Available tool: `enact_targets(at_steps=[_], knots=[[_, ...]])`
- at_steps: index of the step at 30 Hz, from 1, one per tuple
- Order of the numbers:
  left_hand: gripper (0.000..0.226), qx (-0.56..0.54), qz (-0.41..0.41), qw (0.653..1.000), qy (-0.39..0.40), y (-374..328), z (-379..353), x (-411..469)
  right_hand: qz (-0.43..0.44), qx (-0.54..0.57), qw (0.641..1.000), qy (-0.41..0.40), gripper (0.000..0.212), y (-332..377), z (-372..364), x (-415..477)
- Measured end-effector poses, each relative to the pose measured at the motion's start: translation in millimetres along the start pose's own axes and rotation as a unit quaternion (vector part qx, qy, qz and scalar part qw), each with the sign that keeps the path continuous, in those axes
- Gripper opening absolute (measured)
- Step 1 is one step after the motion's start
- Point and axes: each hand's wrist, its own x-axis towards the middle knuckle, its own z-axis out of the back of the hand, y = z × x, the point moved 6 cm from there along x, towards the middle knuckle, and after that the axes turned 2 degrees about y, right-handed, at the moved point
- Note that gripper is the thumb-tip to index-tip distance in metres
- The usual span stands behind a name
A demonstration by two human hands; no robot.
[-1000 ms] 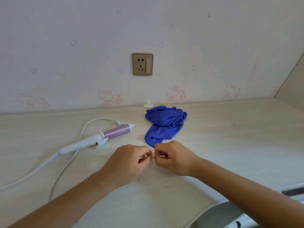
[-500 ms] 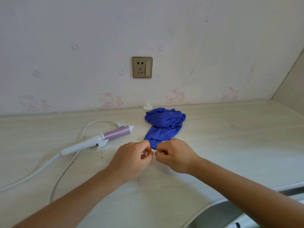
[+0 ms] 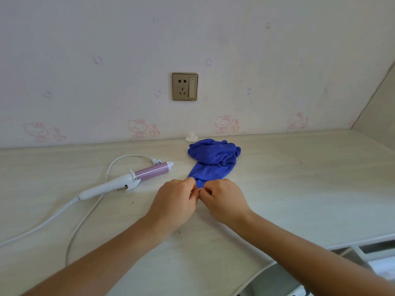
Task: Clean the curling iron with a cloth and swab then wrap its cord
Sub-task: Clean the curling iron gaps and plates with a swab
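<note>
Both hands are close together in the middle of the desk [image 3: 299,189]. The left hand [image 3: 174,199] and right hand [image 3: 224,199] have curled fingers with tips meeting. I cannot tell if they pinch anything. The blue cloth [image 3: 213,159] lies just behind them. The curling iron [image 3: 128,180] lies apart, left of the left hand, and its cord [image 3: 85,218] runs toward the desk's left edge. Pink cat pictures [image 3: 222,124] dot the wall.

At 10 o'clock, the curling iron [image 3: 126,180] showed a glossy white plastic handle and a lilac barrel with a satin, metallic sheen. Its cord [image 3: 85,218] looked smooth, rubbery white. At 12 o'clock, the cloth [image 3: 213,159] was soft, matt blue fabric. The table [image 3: 299,189] ran pale wood-grain, smooth and faintly shiny. Higher at 12, the socket plate [image 3: 184,86] gleamed brushed gold against matt printed wallpaper [image 3: 85,60].
</note>
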Motion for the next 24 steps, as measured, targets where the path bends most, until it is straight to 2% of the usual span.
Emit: enact_targets(at_steps=[6,9,11,12,14,15,18,19,22,24], knots=[[0.021,-0.077,-0.024,0.994,0.081,11.0,13.1,4.1,0.099,0.120,0.987,0.048,0.034,5.1,5.4,-2.3],[0.021,-0.130,-0.020,0.986,0.105,19.5,17.7,-2.5,0.138,0.164,0.976,0.041,0.034,12.7,2.1,-5.9],[0.022,-0.172,-0.002,0.980,0.100,30.4,24.7,-7.3,0.145,0.169,0.975,0.025,0.034,13.6,-1.7,-5.5],[0.025,-0.167,0.006,0.983,0.074,40.2,31.5,-7.7,0.144,0.169,0.975,0.020,0.034,12.7,-4.0,-5.2],[0.033,-0.068,0.003,0.998,-0.014,66.8,50.1,-2.3,0.143,0.171,0.975,0.010,0.030,10.3,-7.8,-5.4],[0.042,-0.001,0.012,0.999,-0.034,83.2,56.9,2.0,0.141,0.171,0.975,0.006,0.028,9.4,-9.5,-5.7],[0.069,0.109,0.125,0.985,0.044,137.1,61.8,10.9,0.125,0.185,0.975,-0.004,0.033,8.4,-13.8,-4.6],[0.070,0.118,0.159,0.978,0.074,149.6,59.6,10.8,0.120,0.191,0.974,-0.006,0.035,9.0,-14.8,-2.9],[0.041,0.100,0.184,0.975,0.073,160.5,58.0,8.8,0.118,0.205,0.972,-0.004,0.033,13.5,-18.5,3.1],[0.028,0.041,0.191,0.979,0.055,156.4,59.7,7.0,0.109,0.226,0.968,-0.007,0.020,15.6,-21.0,7.3]])
